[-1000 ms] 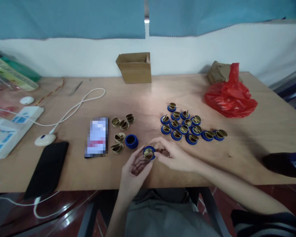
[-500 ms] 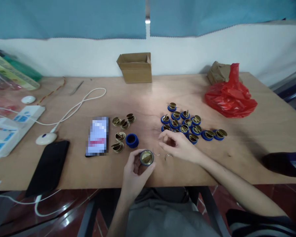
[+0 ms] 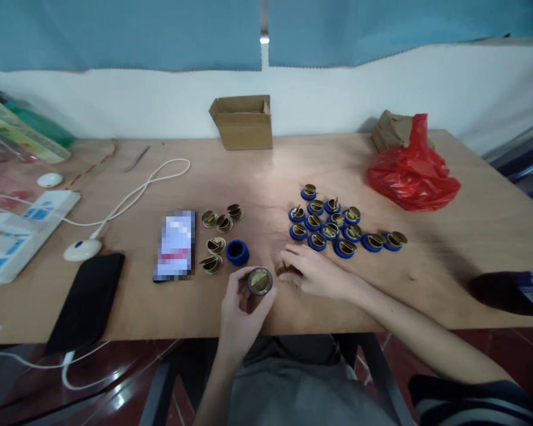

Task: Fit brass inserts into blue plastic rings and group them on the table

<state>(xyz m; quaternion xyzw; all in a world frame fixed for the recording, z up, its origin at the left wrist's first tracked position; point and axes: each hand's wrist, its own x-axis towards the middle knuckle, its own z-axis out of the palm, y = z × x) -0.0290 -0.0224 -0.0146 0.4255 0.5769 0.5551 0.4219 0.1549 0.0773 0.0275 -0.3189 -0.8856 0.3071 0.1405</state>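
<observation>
My left hand [image 3: 244,305] is closed round a blue-rimmed round brass piece [image 3: 260,281], its face turned up with a bar across it. Low over the table just right of it, my right hand [image 3: 308,269] has its fingertips bent together; whatever they pinch is hidden. Beyond my left hand stands an open blue ring [image 3: 237,253]. Several brass pieces with raised flaps [image 3: 215,245] lie left of that ring, without blue rims. Past my right hand sit several brass pieces in blue rims [image 3: 331,231].
A phone with a lit, blurred screen [image 3: 175,245] and a black phone [image 3: 86,290] lie to the left, near a power strip [image 3: 31,231] and white cable. Behind are a cardboard box [image 3: 247,127] and a red plastic bag [image 3: 413,177]. A dark bottle [image 3: 510,291] lies at right.
My right hand has moved down and left toward the brass piece, its fingers closing and covering the thin curved wires seen on the table before. My left hand has barely shifted.
</observation>
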